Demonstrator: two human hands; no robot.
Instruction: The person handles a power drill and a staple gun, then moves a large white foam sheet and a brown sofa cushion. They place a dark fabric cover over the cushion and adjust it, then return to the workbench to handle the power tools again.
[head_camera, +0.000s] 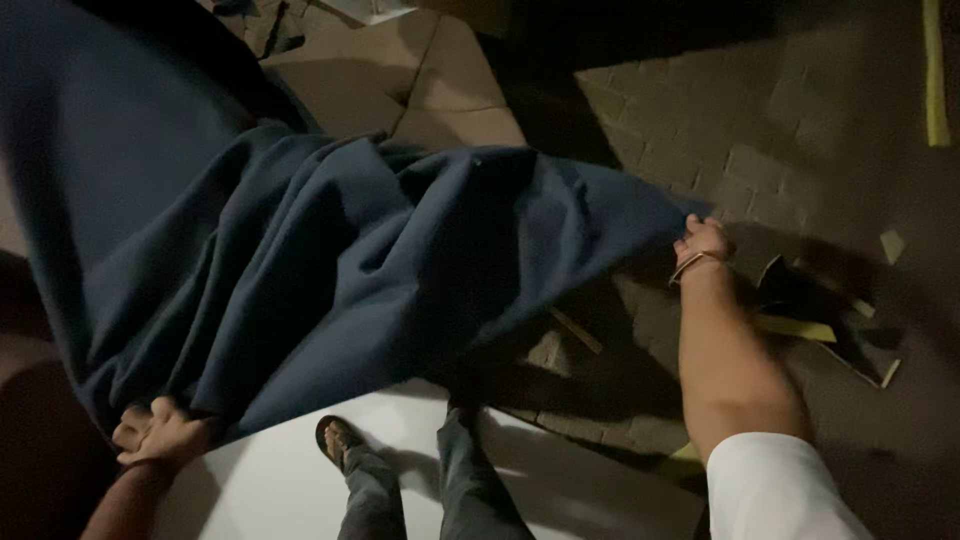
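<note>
dim brick paving (700, 120) fills the scene, with a white sheet (270, 480) laid on it at the near edge. nearest the camera, the person's legs in dark trousers are seen on that sheet, one foot in a sandal (335, 437). just left of them, the left hand (160, 435) is clenched on the near left corner of a large dark blue cloth (330, 260). the right arm, in a white sleeve, is stretched forward, and the right hand (702, 240), with a bangle at the wrist, is closed on the cloth's far right corner. the two hands are held well apart.

the cloth is spread between them, its long axis running from lower left to upper right, sagging in deep folds over the sheet's far edge and over the paving; its upper left part rises out of view at the top left corner. near the right hand, scraps of yellowish and dark board (810, 325) are scattered on the bricks, just beside the forearm. farther off, flattened brown cardboard (440, 90) lies beyond the cloth's far edge, and a yellow strip (934, 80) is seen at the far right edge.
</note>
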